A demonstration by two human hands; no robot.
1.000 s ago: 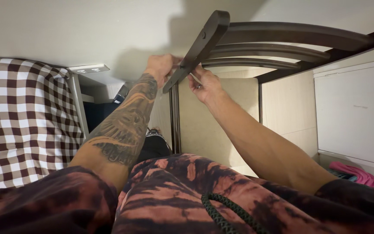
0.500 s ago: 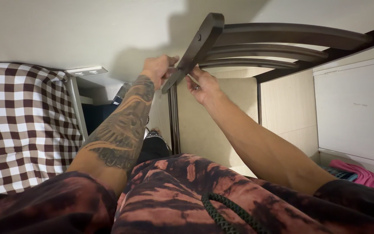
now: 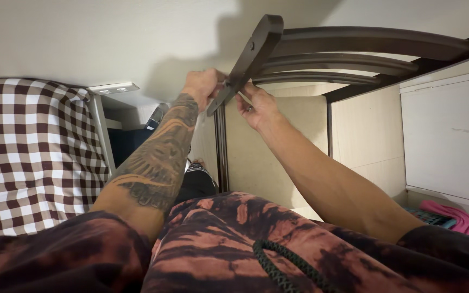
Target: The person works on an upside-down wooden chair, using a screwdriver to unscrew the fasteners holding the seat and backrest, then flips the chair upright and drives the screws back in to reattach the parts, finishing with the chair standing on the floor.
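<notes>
Upper centre of frame: my left hand (image 3: pixel 202 87) curls closed around the lower end of the dark wooden chair leg (image 3: pixel 245 62), my right hand (image 3: pixel 259 106) pinching it narrowly from beneath, checked cushion (image 3: pixel 28 152) at left.

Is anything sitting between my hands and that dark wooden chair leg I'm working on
Nothing visible does. The left hand and the right hand both already touch the lower end of the dark chair leg, one on each side.
</notes>
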